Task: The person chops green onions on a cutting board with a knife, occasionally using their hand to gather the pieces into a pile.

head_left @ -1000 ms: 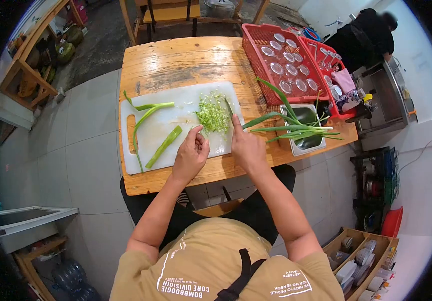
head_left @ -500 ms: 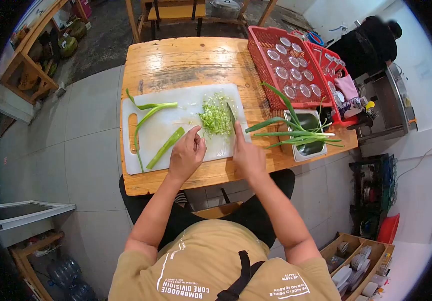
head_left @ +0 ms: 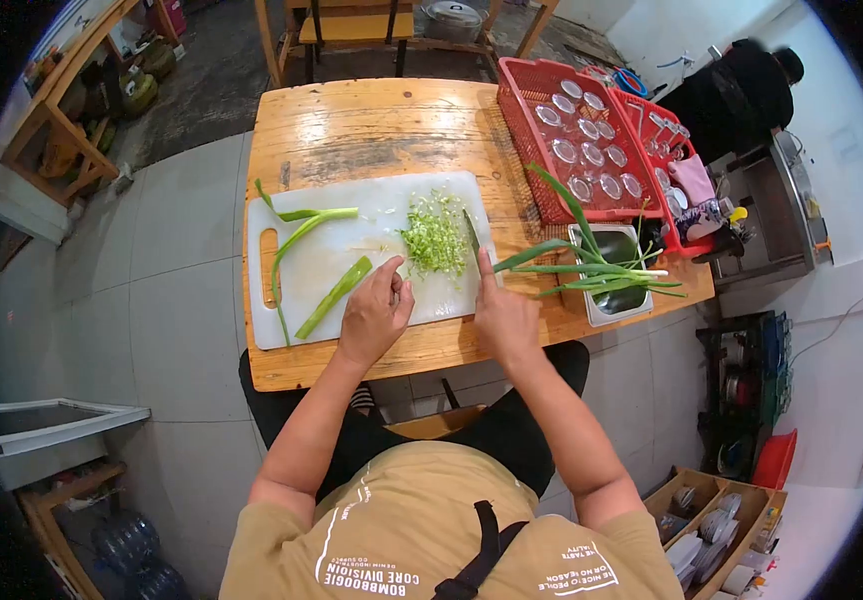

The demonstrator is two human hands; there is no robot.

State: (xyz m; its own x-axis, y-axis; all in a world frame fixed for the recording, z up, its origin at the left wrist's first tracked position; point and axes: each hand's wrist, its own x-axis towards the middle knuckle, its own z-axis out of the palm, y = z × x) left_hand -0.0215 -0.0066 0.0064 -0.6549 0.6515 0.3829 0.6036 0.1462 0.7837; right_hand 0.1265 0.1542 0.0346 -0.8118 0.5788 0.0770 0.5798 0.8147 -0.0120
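Note:
My right hand (head_left: 507,318) grips a knife (head_left: 472,232), its index finger stretched along the back of the blade. The blade stands at the right side of a pile of finely chopped green onion (head_left: 433,238) on a white cutting board (head_left: 326,255). Left of the pile, my left hand (head_left: 376,312) rests with curled fingers at the board's near edge, and nothing shows in them. Beside it lies a thick cut green onion stalk (head_left: 334,297). A longer, bent green onion (head_left: 311,225) stretches along the board's left side.
Whole green onions (head_left: 606,268) lie across a metal container (head_left: 591,314) at the table's right. Behind it, a red basket (head_left: 526,135) holds several upturned glasses. A second red basket (head_left: 633,110) with glassware stands beside it. A person in black (head_left: 726,100) is at the back right.
My right hand and the knife have shifted slightly right and toward me, away from the chopped pile. My left hand stays nearly in place.

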